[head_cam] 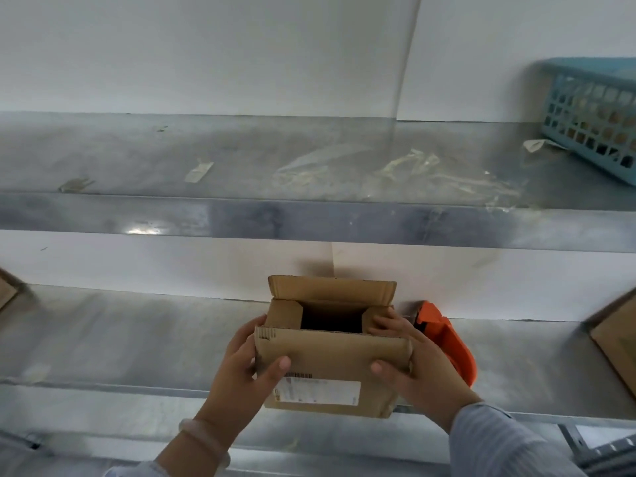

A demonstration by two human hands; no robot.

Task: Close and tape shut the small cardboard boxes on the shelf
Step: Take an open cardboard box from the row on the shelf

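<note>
A small brown cardboard box (330, 352) with a white label on its front stands at the front of the lower metal shelf (137, 339). Its top is partly open: the far flap stands up, the two side flaps are folded inward, and the near flap is raised. My left hand (246, 370) grips the box's left side with the thumb on the near flap. My right hand (413, 363) holds the right side, fingers pressing the right side flap down. An orange tape dispenser (447, 335) lies just right of the box, partly hidden behind my right hand.
An upper metal shelf (309, 218) carries scraps of clear tape (413, 166) and a blue plastic basket (595, 111) at the far right. Parts of other cardboard boxes show at the left edge (7, 290) and right edge (616, 339) of the lower shelf.
</note>
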